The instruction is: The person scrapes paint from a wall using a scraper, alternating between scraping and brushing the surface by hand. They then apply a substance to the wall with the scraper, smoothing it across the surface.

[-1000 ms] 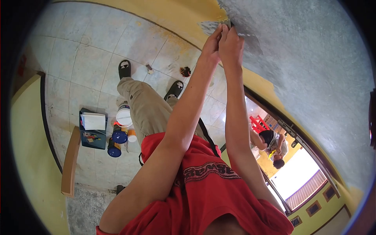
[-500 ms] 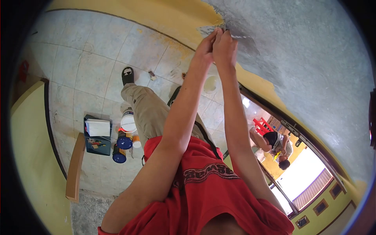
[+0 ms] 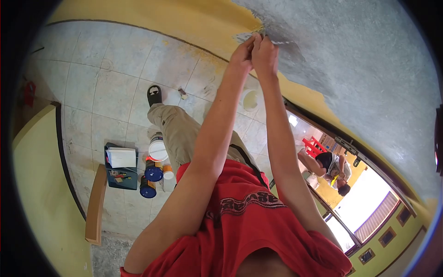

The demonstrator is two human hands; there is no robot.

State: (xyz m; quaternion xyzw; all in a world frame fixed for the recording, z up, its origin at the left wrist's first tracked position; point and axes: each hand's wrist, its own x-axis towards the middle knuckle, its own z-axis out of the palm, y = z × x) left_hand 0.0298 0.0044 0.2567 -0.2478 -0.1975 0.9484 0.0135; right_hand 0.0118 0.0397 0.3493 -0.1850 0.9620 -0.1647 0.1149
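Observation:
Both arms reach up to the wall, and the hands meet at the ragged edge between yellow paint point(image 3: 207, 21) and a grey surface point(image 3: 350, 60). My left hand point(image 3: 242, 54) is closed, pressed against the other hand, its fingertips near the paint edge. My right hand point(image 3: 265, 55) is closed beside it, with curled fingers. A small dark thing shows at the fingertips; the fingers hide most of it, so its kind cannot be made out. A darker grey patch lies just right of the hands.
Yellow flakes point(image 3: 203, 56) lie on the tiled floor point(image 3: 115, 87) along the wall. A pale round container point(image 3: 250, 100) stands below my hands. At left are a dark tray point(image 3: 122, 182) with papers, a white bucket point(image 3: 158, 150) and blue-lidded cans point(image 3: 153, 173). Beyond the doorway sits another person point(image 3: 325, 164).
The view has shifted slightly, so the floor items appear a little lower and further right. My hands stay together at nearly the same spot on the paint edge.

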